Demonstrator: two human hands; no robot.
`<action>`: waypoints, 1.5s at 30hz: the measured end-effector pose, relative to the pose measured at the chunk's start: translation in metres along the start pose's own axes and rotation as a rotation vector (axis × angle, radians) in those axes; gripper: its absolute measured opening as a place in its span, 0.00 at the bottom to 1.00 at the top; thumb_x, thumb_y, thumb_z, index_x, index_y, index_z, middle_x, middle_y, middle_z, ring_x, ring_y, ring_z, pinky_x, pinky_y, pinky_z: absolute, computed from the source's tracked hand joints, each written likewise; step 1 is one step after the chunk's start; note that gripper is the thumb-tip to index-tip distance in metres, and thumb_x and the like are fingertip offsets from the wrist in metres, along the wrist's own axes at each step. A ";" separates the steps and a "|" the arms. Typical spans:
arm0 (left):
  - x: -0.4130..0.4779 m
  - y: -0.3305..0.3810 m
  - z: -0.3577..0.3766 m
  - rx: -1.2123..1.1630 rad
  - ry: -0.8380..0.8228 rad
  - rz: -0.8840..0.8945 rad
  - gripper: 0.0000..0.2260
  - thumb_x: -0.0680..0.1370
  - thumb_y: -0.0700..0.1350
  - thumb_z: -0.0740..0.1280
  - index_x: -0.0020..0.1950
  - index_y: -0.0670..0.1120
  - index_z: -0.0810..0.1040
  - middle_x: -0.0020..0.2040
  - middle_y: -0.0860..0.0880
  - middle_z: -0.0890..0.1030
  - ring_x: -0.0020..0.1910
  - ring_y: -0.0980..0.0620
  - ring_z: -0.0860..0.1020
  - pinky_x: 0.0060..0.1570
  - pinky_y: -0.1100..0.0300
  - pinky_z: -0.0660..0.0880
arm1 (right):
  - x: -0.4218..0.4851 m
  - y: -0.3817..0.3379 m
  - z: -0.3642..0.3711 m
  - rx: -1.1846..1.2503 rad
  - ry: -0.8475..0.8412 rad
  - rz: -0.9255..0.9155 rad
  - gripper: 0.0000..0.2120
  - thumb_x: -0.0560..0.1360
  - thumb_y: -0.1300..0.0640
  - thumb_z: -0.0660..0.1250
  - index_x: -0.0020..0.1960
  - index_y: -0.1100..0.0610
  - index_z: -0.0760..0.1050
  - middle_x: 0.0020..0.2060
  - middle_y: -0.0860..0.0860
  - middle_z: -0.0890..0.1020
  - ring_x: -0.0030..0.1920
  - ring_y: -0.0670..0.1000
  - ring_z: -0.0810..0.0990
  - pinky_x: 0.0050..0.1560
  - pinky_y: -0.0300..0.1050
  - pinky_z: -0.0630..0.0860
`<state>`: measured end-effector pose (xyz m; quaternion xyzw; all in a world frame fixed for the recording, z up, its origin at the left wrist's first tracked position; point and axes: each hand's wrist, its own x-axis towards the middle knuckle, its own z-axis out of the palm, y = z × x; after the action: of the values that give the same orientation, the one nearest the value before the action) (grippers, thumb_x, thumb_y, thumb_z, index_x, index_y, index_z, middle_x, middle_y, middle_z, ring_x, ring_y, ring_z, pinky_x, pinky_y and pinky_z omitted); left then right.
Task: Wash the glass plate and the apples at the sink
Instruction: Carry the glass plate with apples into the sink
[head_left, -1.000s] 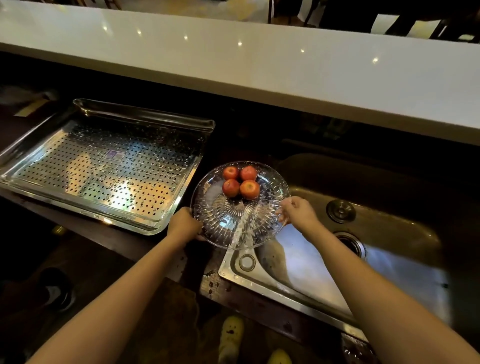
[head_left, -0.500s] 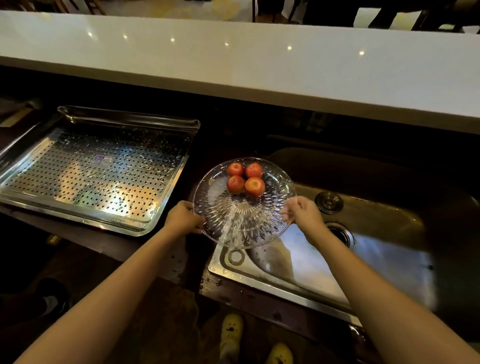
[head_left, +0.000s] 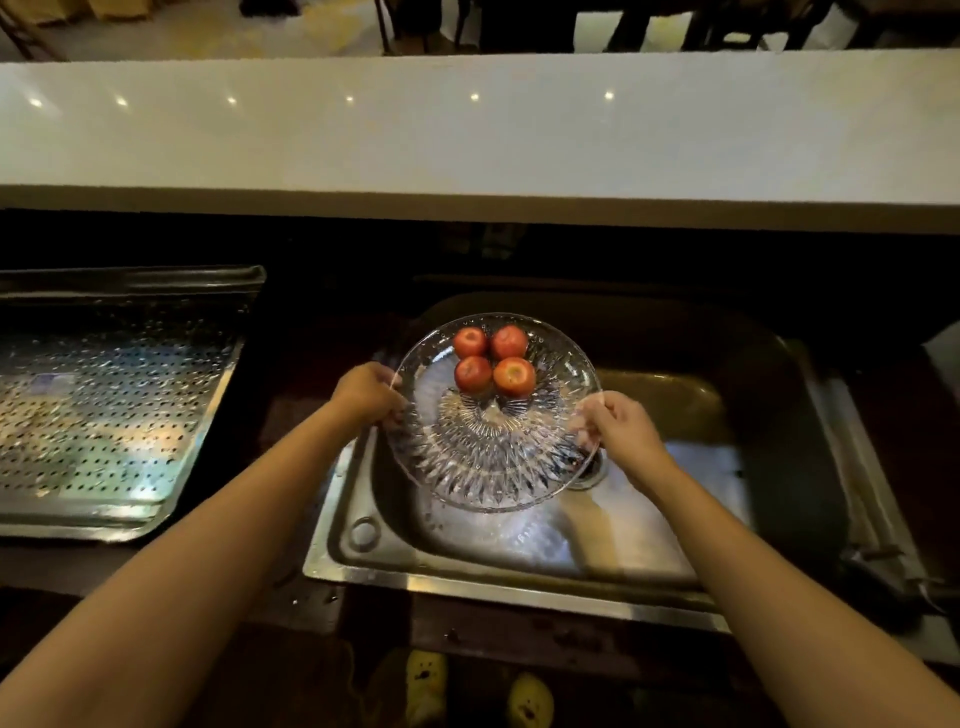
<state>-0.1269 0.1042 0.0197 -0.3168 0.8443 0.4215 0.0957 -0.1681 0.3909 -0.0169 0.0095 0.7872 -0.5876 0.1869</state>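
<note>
A round cut-glass plate (head_left: 488, 457) hangs over the left half of the steel sink (head_left: 467, 577). Several small red apples (head_left: 493, 359) sit clustered on its far part. My left hand (head_left: 366, 393) grips the plate's left rim. My right hand (head_left: 621, 425) grips the right rim. The plate is held roughly level, slightly tipped away from me. The drain (head_left: 589, 473) shows partly under the plate's right edge.
A perforated steel tray (head_left: 104, 405) lies on the dark counter to the left of the sink. A long white countertop (head_left: 467, 130) runs across the back. Yellow slippers (head_left: 426, 686) show on the floor below. No tap is in view.
Both hands have carried the plate with the apples to the right, from the sink's left edge to a spot over the basin. The tray now lies further left in view.
</note>
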 end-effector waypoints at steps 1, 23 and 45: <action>0.001 0.006 0.011 0.036 -0.019 0.012 0.10 0.70 0.31 0.70 0.48 0.41 0.75 0.32 0.46 0.76 0.19 0.58 0.75 0.18 0.72 0.69 | 0.000 0.006 -0.011 -0.015 0.013 0.008 0.09 0.79 0.62 0.56 0.46 0.61 0.74 0.33 0.52 0.80 0.26 0.45 0.75 0.29 0.35 0.72; 0.064 0.016 0.236 0.365 -0.221 0.006 0.13 0.68 0.34 0.70 0.52 0.38 0.77 0.52 0.39 0.81 0.50 0.41 0.80 0.48 0.52 0.79 | 0.034 0.167 -0.114 -0.436 0.192 0.481 0.14 0.80 0.56 0.57 0.49 0.66 0.76 0.39 0.58 0.81 0.43 0.57 0.81 0.47 0.50 0.78; 0.067 -0.002 0.266 0.556 -0.209 0.215 0.13 0.71 0.42 0.71 0.51 0.41 0.72 0.50 0.40 0.80 0.49 0.41 0.78 0.42 0.53 0.73 | 0.039 0.179 -0.113 -0.787 0.155 0.592 0.18 0.80 0.52 0.57 0.54 0.65 0.76 0.54 0.62 0.80 0.54 0.59 0.78 0.49 0.45 0.72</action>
<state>-0.2057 0.2783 -0.1765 -0.1426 0.9414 0.2123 0.2197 -0.1943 0.5428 -0.1668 0.2052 0.9243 -0.1654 0.2760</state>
